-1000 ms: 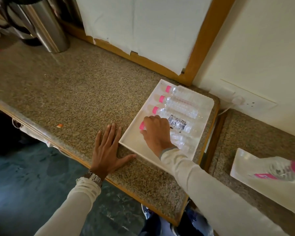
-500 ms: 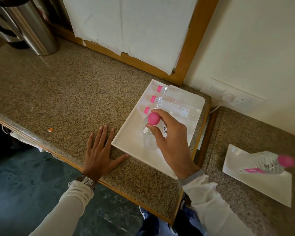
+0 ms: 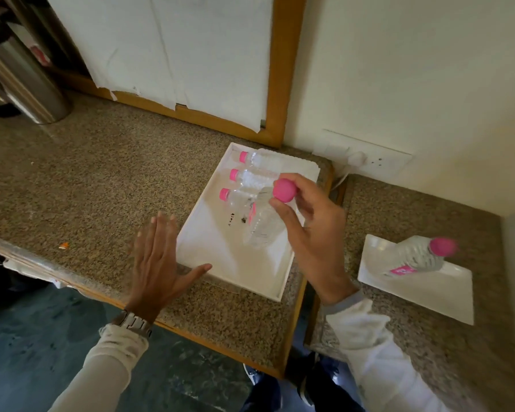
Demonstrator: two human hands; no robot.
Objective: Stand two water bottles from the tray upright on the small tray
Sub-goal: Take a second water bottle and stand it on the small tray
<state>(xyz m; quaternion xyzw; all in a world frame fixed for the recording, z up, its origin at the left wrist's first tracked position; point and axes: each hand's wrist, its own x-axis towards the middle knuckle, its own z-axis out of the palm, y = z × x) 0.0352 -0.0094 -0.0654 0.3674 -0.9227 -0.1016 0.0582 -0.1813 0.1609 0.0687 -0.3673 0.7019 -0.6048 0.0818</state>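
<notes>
In the head view, a clear water bottle [image 3: 260,224] with a pink cap [image 3: 284,190] is held by the right hand [image 3: 311,233], gripped at the neck just below the cap between thumb and fingers. The bottle is carried near upright above the large white tray [image 3: 235,263]; half a second ago it was lower and only just lifted from the row, and a second ago it was still being grasped where it lay. Three bottles [image 3: 252,176] are left lying side by side at the tray's far end, caps pointing left. The left hand [image 3: 161,263] is spread wide and flat, fingers together, over the granite counter [image 3: 87,179] beside the tray's left rim, the thumb reaching the near edge, much as before. On the lower counter to the right, one bottle [image 3: 419,254] is seen standing on the small tray [image 3: 422,292], where it was already in the earlier frames.
</notes>
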